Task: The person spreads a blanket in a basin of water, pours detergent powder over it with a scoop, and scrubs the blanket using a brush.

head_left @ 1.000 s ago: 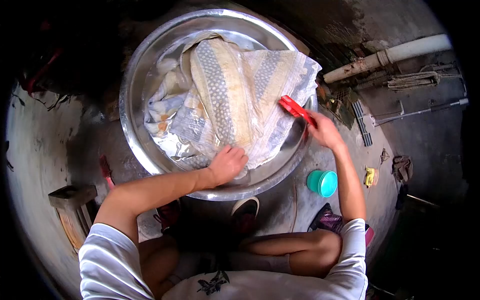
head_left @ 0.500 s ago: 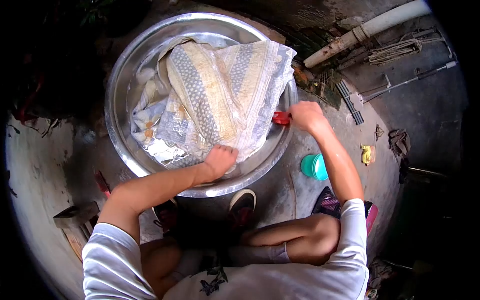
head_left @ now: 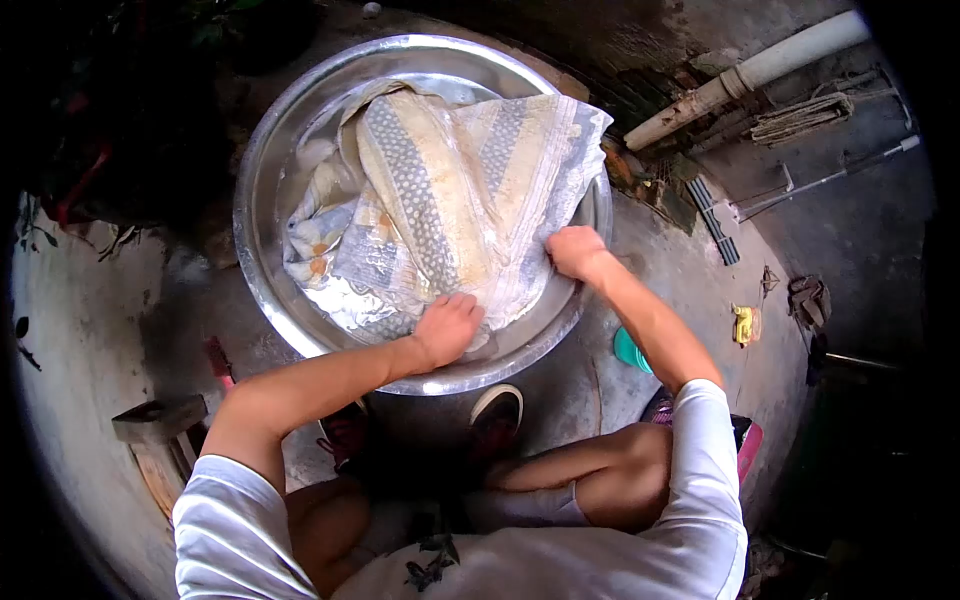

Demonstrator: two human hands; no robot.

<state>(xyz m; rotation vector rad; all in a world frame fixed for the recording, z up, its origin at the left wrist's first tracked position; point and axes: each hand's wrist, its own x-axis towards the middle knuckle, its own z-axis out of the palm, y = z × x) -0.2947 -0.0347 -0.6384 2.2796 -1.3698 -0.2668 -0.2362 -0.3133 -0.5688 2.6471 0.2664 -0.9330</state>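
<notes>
A large wet cloth [head_left: 420,195] with cream and grey-blue stripes and dotted bands lies bunched in a round metal basin [head_left: 265,290]. My left hand [head_left: 449,328] is closed on the cloth's near edge. At the cloth's right edge, just inside the basin rim, is my right hand [head_left: 577,252], its fingers curled shut. Whatever it grips is hidden; no red shows at it now. Some water glints around the cloth's lower left part.
A teal cup [head_left: 629,350] stands on the floor right of the basin, partly behind my right forearm. A red brush [head_left: 218,362] lies at the left. A white pipe [head_left: 750,78], a grey-headed squeegee-like tool [head_left: 713,220] and a yellow item [head_left: 743,324] are farther right.
My right hand has moved left and slightly down from the basin rim to the cloth's edge. The red object beside it is out of sight. My left hand stays on the cloth.
</notes>
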